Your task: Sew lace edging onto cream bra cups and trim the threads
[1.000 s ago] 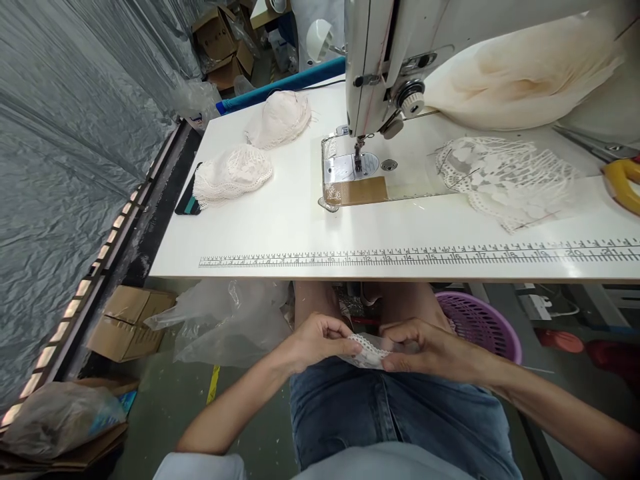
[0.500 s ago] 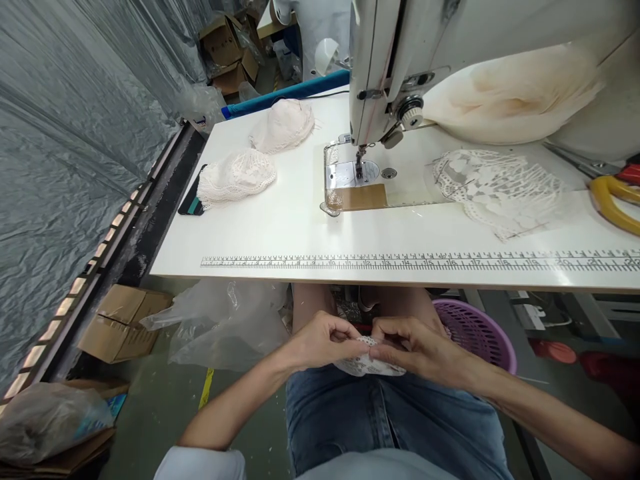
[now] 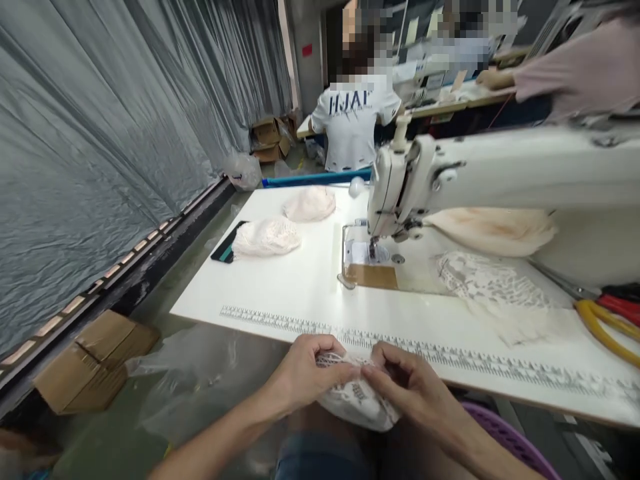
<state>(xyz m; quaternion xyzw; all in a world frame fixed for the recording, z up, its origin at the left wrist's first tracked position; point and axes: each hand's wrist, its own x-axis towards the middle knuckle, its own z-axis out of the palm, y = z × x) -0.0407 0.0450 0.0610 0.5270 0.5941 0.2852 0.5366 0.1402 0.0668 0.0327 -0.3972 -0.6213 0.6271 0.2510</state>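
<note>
In the head view, two hands hold one white lace piece (image 3: 357,403) at the near edge of one white table (image 3: 280,293), above the person's lap. The left hand (image 3: 306,368) pinches the piece's upper edge between thumb and curled fingers; the right hand (image 3: 414,385) grips it the same way, and the two thumb tips come together near the middle. The rest of the piece hangs beneath them. One printed ruler scale (image 3: 300,325) runs along the front of the table, just beyond the hands. Two pale fabric cups (image 3: 267,237) (image 3: 311,203) lie on the table's left part, the nearer one partly over one dark flat item (image 3: 227,245) with a teal stripe. One sewing machine (image 3: 395,180) stands right of them, its needle area over one metal plate. To the right of that plate lie one spread lace panel (image 3: 493,283), one bundle of cream sheer fabric (image 3: 495,230) behind it and one yellow handle (image 3: 603,330) at the right edge. One purple basket (image 3: 505,437) shows below the table, and one cardboard box (image 3: 93,363) sits on the floor at left. Three people are partly visible beyond, one in a lettered white shirt (image 3: 353,123).
</note>
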